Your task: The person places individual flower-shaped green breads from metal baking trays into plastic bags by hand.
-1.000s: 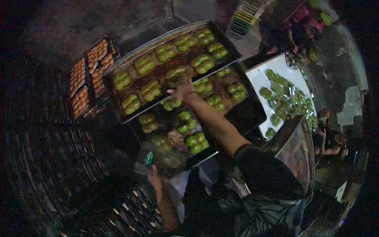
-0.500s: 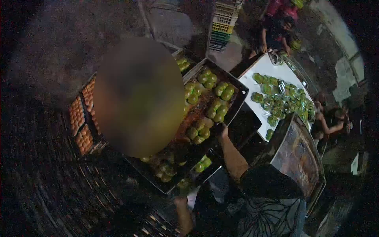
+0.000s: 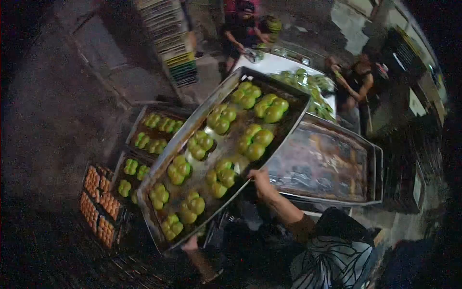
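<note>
Aloft, tray: long dull-grey metal baking tray (image 3: 190,129), held tilted between both hands, far end raised and angled away from the body.
Load: green lobed buns (image 3: 221,176) in loose pairs along the whole length, none touching the rim.
Right hand: right hand (image 3: 260,180) clamped on the near long rim about midway, fingers curled over the edge.
Left hand: left hand (image 3: 190,243) at the low near corner, tucked under the metal; fingers hidden, so the grip cannot be told.
Below and beyond the left hand: two darker trays of green buns (image 3: 154,132), with racks of small orange-brown pastries (image 3: 98,209) further out.
Just right of the right hand: empty grease-stained steel tray (image 3: 322,164), close beside the held rim.
Past the far end: white table (image 3: 269,62) strewn with green pieces, other people (image 3: 240,29) around it.
Handling, as a judgement: best brought level by lifting the low left corner, since the buns look free to slide that way.
Balance: likely steadier with the right hand nearer the far end, so that the weight sits between the two grips.
Risk: sliding buns, a knock against the empty tray, thin metal flexing under the load.
</note>
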### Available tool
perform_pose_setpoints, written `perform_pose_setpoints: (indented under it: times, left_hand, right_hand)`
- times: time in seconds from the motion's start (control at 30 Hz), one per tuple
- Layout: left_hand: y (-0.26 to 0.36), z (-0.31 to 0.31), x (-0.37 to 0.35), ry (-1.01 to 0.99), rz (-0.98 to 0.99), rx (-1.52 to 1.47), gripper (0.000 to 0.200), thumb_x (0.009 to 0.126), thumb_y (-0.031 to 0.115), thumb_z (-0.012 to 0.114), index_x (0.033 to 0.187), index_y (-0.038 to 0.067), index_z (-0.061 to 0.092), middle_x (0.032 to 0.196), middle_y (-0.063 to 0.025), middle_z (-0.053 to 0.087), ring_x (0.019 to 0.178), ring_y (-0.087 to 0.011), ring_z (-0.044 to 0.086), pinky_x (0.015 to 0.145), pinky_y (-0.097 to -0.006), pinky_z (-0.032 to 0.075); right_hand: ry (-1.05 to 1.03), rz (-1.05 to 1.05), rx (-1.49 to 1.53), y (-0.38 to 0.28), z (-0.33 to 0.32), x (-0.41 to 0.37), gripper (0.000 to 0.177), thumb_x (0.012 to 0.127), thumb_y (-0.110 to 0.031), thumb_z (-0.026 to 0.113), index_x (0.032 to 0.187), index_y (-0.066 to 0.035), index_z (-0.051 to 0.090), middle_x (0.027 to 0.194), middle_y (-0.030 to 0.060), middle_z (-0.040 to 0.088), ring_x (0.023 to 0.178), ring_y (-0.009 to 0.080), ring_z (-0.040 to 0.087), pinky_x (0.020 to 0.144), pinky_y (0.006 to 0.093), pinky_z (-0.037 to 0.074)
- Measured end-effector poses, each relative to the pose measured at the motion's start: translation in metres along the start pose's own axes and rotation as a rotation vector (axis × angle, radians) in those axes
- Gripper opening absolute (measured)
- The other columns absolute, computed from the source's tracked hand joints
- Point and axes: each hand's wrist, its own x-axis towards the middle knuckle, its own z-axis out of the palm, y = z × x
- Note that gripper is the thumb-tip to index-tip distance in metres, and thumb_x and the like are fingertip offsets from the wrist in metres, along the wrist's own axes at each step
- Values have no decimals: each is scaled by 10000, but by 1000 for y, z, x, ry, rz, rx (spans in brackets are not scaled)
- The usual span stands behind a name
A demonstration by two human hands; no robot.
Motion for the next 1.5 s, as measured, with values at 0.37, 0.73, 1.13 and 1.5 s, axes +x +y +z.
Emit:
perform_pose_setpoints:
  times: [0.37,0.73,1.13,1.5]
  left_hand:
    - [-200,57,-121,98,-19,200,425,789,203,408,1172,17,389,1255,-192,348,1167,-335,330,925,-475,321]
    - [-227,87,-182,-741,-66,371,518,824,348,479,1210,37,326,1261,-137,345,1186,-269,305,984,-405,257]
    - [-357,123,-180,-929,-919,1038,371,827,277,488,1063,-9,464,964,-131,547,832,-282,562,736,-355,466]
    - [-549,72,-203,-1230,599,1939,443,692,262,659,1004,-16,515,910,-68,559,807,-142,527,690,-270,418]
  right_hand:
    - [301,-5,716,-44,-385,-39,75,637,-144,485,678,-110,433,645,27,455,588,186,462,540,336,404]
    - [711,-121,390,39,-471,-9,201,652,-94,508,802,39,510,791,115,515,730,193,491,687,310,405]
    - [821,-223,-728,63,-405,-17,714,779,-390,522,1216,98,239,1245,237,259,1162,324,239,965,399,188]
    - [397,-105,-242,50,-508,-33,170,707,-45,547,857,22,591,634,79,595,586,125,536,547,278,426]
